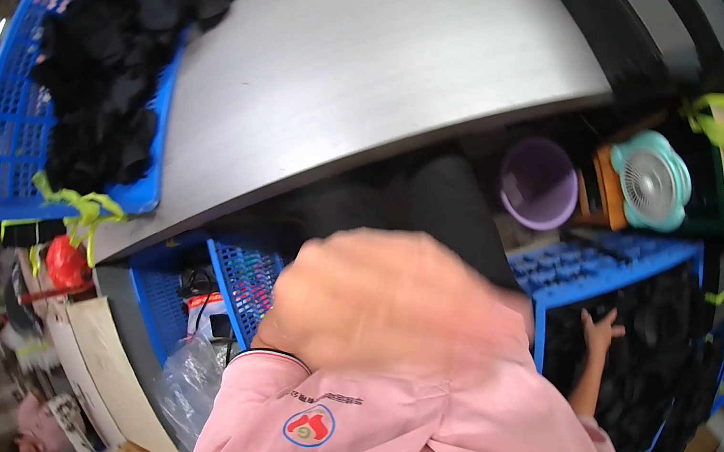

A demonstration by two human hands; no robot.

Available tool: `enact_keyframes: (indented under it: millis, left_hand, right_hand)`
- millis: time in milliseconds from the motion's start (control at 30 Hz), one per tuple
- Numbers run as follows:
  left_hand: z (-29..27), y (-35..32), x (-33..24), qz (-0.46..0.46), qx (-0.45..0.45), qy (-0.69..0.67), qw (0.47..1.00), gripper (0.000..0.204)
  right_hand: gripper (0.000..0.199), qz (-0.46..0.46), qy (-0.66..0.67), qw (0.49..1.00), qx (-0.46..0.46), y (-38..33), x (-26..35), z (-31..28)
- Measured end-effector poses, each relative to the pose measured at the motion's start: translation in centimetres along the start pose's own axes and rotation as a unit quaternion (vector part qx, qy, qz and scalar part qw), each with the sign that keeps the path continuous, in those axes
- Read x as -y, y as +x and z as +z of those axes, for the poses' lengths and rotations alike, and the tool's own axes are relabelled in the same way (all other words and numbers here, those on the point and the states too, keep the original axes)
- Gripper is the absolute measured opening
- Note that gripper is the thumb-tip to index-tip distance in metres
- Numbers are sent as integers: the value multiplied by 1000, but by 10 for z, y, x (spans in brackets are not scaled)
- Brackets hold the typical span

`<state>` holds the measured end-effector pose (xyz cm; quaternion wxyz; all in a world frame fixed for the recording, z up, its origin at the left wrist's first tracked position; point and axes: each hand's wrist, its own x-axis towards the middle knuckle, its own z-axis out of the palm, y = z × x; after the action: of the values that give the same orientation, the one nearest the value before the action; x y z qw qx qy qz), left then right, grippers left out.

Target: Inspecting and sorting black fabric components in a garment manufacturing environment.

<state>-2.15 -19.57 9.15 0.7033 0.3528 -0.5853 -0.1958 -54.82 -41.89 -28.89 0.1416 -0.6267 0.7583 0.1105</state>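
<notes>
My left hand [387,303] is raised close in front of my chest, large and smeared by motion. Its fingers cannot be made out, nor whether it holds anything. Down at my right side, my right hand [601,332] reaches over a blue plastic basket [607,266], fingers spread and nothing visible in them. Many dark pieces [654,326], seemingly black fabric, fill that basket. The fingertips appear close to the pieces; whether they touch is unclear.
A grey table [375,44] stands ahead, with a blue basket [6,115] of black pieces [111,56] at its left end. Right of my legs are a purple bucket [539,185] and a turquoise fan [651,180]. Another blue basket [160,297] sits left, beside clear plastic bags [190,380].
</notes>
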Motion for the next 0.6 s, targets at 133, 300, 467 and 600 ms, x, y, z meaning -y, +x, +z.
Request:
enact_keyframes:
  millis: [133,300,467,600]
  left_hand:
    - [-83,-31,63,-255,-100,273,922,31]
    - [-216,-56,133,-322,-177,465,806,35]
    - [-358,-56,181,-272,-137,703,643,35]
    - [-427,-36,206,-288,-121,778,545,35]
  right_hand:
    - [47,-80,-216,969,90,-57,101,-110]
    - [34,-263,-137,953,60,-86,203,-144]
    - [30,-420,-75,904,23,-135,303,-141]
    - [28,-514,-34,856,50,-155,347,-136]
